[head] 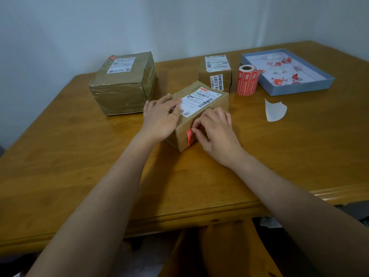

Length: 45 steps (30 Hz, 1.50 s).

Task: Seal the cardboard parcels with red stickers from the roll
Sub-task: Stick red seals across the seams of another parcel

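A small cardboard parcel (217,98) with a white shipping label lies in the middle of the wooden table (79,156). My left hand (159,116) rests flat on its top left corner, fingers on the label. My right hand (215,130) lies against the parcel's near side, its fingertips pressing a red sticker (189,138) onto that face. The roll of red stickers (246,79) stands upright behind the parcel, to the right. A second small parcel (216,73) sits beside the roll. A large taped parcel (123,82) stands at the back left.
A shallow blue tray (299,90) holding crumpled red and white sticker scraps sits at the back right. A loose white backing paper (274,110) lies on the table to the right of my hands. The table's front edge runs just below my forearms.
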Each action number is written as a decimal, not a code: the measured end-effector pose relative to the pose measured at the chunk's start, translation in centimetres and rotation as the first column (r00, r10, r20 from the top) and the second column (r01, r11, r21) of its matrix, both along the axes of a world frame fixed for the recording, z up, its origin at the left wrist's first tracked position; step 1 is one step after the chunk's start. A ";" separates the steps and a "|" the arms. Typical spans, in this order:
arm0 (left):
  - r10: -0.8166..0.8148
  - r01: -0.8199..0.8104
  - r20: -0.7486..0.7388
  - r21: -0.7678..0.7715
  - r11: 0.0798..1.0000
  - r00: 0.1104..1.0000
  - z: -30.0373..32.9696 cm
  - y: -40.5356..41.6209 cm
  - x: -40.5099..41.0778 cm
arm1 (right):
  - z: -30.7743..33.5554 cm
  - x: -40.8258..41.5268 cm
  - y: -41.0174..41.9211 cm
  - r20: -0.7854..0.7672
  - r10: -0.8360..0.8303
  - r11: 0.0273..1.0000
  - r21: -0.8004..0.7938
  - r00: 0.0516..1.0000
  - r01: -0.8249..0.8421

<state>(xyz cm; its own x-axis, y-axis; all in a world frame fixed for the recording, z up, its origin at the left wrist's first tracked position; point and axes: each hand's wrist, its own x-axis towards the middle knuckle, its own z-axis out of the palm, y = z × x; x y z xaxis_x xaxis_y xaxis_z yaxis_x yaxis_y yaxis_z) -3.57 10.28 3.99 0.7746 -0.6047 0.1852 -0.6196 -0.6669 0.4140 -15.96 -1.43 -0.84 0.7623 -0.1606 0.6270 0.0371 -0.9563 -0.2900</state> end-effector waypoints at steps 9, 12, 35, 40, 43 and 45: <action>0.003 -0.003 -0.002 -0.004 1.000 1.000 -0.1 0.0 0.0 | -0.1 -0.1 -0.1 -0.012 0.018 1.000 0.011 1.000 -0.018; 0.003 -0.003 -0.001 -0.003 1.000 1.000 0.0 0.0 0.1 | -0.1 -0.1 -0.1 -0.016 0.024 1.000 0.012 1.000 -0.024; 0.006 -0.006 -0.010 -0.014 1.000 1.000 0.0 0.0 0.0 | -0.3 -0.1 -0.6 0.071 0.055 0.991 0.117 0.996 -0.063; 0.008 -0.008 -0.010 -0.016 1.000 1.000 -0.1 0.0 0.1 | -0.2 -0.2 -0.5 0.053 0.073 0.991 0.104 0.996 -0.079; 0.007 -0.007 -0.013 -0.010 1.000 1.000 -0.1 -0.1 0.0 | -0.2 -0.2 -0.5 0.036 0.084 0.991 0.100 0.996 -0.087; 0.007 -0.007 -0.012 -0.011 1.000 1.000 0.0 0.0 0.2 | -0.2 -0.2 -0.5 0.030 0.087 0.991 0.098 0.996 -0.090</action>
